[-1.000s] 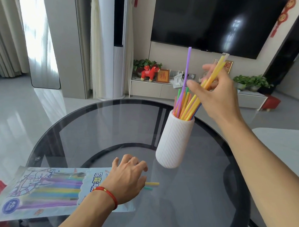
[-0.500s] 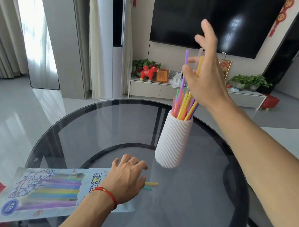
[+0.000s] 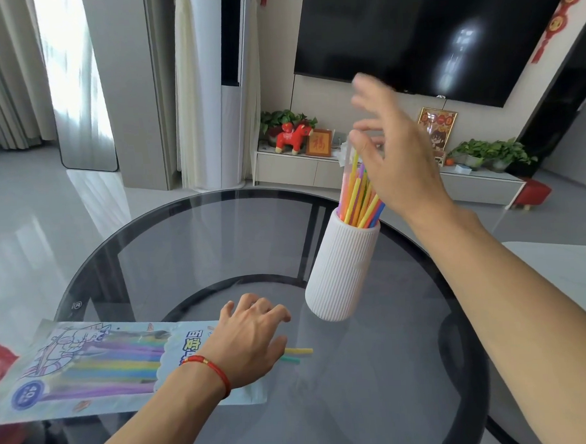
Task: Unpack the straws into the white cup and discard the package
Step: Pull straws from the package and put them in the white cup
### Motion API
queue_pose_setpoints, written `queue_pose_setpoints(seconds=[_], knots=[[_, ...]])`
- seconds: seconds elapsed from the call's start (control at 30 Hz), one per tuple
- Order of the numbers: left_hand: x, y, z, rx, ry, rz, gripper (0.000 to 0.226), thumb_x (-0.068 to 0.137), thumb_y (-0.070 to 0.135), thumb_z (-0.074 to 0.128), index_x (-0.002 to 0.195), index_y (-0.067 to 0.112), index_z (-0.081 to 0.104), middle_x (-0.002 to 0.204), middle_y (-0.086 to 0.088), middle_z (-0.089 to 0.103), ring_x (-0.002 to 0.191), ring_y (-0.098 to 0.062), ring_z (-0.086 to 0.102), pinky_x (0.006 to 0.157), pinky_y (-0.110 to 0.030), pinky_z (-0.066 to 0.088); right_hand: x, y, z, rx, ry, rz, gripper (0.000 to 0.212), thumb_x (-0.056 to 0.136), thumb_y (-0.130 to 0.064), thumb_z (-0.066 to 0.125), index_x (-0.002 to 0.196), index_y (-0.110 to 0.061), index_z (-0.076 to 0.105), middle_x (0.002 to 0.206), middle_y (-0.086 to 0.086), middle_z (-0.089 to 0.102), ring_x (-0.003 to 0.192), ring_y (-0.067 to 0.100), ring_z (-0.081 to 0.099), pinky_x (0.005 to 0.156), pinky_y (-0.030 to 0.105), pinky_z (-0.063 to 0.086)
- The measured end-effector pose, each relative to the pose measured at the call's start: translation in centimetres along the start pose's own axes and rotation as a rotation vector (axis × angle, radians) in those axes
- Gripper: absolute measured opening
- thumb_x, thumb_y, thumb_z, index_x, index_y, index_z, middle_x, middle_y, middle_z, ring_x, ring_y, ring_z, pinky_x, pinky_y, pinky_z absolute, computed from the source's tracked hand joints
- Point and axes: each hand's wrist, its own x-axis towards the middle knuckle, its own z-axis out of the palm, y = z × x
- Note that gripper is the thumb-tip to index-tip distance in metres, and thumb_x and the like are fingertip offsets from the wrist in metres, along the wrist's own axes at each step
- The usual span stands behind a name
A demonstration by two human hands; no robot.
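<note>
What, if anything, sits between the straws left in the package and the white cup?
Nothing visible on the glass table blocks that path. The left hand rests on the package at its open end, where two straw tips poke out. The right hand hovers over the white cup, above its straws.

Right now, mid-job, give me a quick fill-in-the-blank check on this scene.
1. The straws stand in the white ____.
2. The left hand rests on the ____, which lies flat on the table.
3. The right hand, fingers spread, is above the ____.
4. A yellow and a ____ straw tip stick out past the left hand.

Missing: cup; package; cup; green
</note>
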Motion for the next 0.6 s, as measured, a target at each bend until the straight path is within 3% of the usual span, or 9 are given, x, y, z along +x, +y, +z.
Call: queue_pose_setpoints(seconds=[0.07, 0.13, 0.2, 0.3, 0.37, 0.4, 0.5, 0.53, 0.6], knots=[[-0.1, -0.1, 0.0, -0.003, 0.005, -0.003, 0.036, 0.099, 0.046, 0.041, 0.133, 0.035, 0.047, 0.135, 0.008, 0.052, 0.135, -0.019, 0.032, 0.116, -0.047, 0.030, -0.7, 0.5, 0.5, -0.161, -0.188, 0.022, 0.038, 0.113, -0.027, 0.044, 0.132, -0.007, 0.069, 0.138, 0.015, 0.070, 0.124, 0.031, 0.066, 0.106, 0.048, 0.054], [-0.1, -0.1, -0.1, -0.004, 0.011, -0.004, 0.036, 0.099, 0.046, 0.041, 0.133, 0.036, 0.048, 0.134, 0.009, 0.052, 0.135, -0.019, 0.032, 0.114, -0.045, 0.030, -1.9, 0.6, 0.9, -0.190, -0.288, 0.060, 0.047, 0.114, -0.032, 0.036, 0.103, -0.006, 0.073, 0.105, 0.013, 0.075, 0.103, 0.034, 0.068, 0.094, 0.050, 0.056], [-0.1, -0.2, -0.3, -0.006, 0.005, -0.003, 0.037, 0.099, 0.048, 0.041, 0.133, 0.036, 0.047, 0.134, 0.009, 0.052, 0.135, -0.019, 0.032, 0.115, -0.045, 0.030, -2.7, 0.6, 0.9, -0.167, -0.316, 0.072, 0.046, 0.113, -0.030, 0.035, 0.105, -0.003, 0.072, 0.108, 0.014, 0.075, 0.104, 0.034, 0.066, 0.091, 0.050, 0.055], [-0.4, -0.4, -0.8, -0.009, -0.022, 0.015, 0.050, 0.092, 0.060, 0.047, 0.137, 0.039, 0.044, 0.136, 0.010, 0.048, 0.136, -0.018, 0.031, 0.117, -0.047, 0.027, -2.9, 0.7, 1.0, -0.159, -0.343, 0.044, 0.038, 0.112, -0.024, 0.042, 0.128, -0.001, 0.067, 0.137, 0.017, 0.069, 0.131, 0.034, 0.059, 0.107, 0.046, 0.049], [-0.8, -0.8, -1.0, 0.008, -0.083, 0.035, 0.071, 0.084, 0.071, 0.050, 0.145, 0.039, 0.037, 0.146, 0.007, 0.039, 0.141, -0.020, 0.025, 0.121, -0.051, 0.021, -2.9, 0.4, 0.7, -0.103, -0.226, 0.019, 0.037, 0.111, -0.019, 0.046, 0.137, -0.003, 0.066, 0.145, 0.015, 0.066, 0.137, 0.031, 0.057, 0.116, 0.043, 0.041], [-1.1, -1.1, -1.1, 0.028, -0.123, 0.041, 0.082, 0.079, 0.076, 0.051, 0.149, 0.039, 0.031, 0.152, 0.004, 0.031, 0.145, -0.021, 0.019, 0.123, -0.053, 0.016, -3.0, 0.2, 0.3, -0.079, -0.107, -0.013, 0.034, 0.109, -0.016, 0.048, 0.131, -0.003, 0.070, 0.138, 0.015, 0.070, 0.131, 0.031, 0.062, 0.115, 0.045, 0.042], [-2.1, -2.1, -1.2, 0.131, -0.237, 0.047, 0.112, 0.065, 0.086, 0.054, 0.156, 0.037, 0.009, 0.163, -0.001, 0.012, 0.151, -0.022, 0.002, 0.124, -0.058, 0.002, -5.0, -0.6, -0.8, -0.027, 0.226, -0.145, 0.027, 0.101, -0.010, 0.052, 0.099, -0.001, 0.078, 0.098, 0.015, 0.079, 0.092, 0.031, 0.071, 0.090, 0.049, 0.054], [-2.3, -2.4, -1.2, 0.161, -0.270, 0.048, 0.120, 0.062, 0.087, 0.055, 0.157, 0.036, 0.002, 0.164, -0.002, 0.008, 0.152, -0.022, -0.001, 0.123, -0.060, 0.000, -6.3, -0.9, -0.8, 0.005, 0.243, -0.205, 0.026, 0.099, -0.009, 0.054, 0.091, -0.001, 0.077, 0.086, 0.014, 0.077, 0.079, 0.030, 0.069, 0.078, 0.044, 0.055], [-2.8, -2.8, -1.4, 0.196, -0.352, 0.045, 0.133, 0.058, 0.088, 0.059, 0.156, 0.034, -0.012, 0.163, -0.003, 0.005, 0.152, -0.023, -0.002, 0.122, -0.062, -0.004, -10.1, -1.8, 0.2, 0.072, 0.122, -0.285, 0.025, 0.096, -0.008, 0.056, 0.081, -0.003, 0.075, 0.072, 0.009, 0.071, 0.059, 0.024, 0.059, 0.058, 0.034, 0.049]])
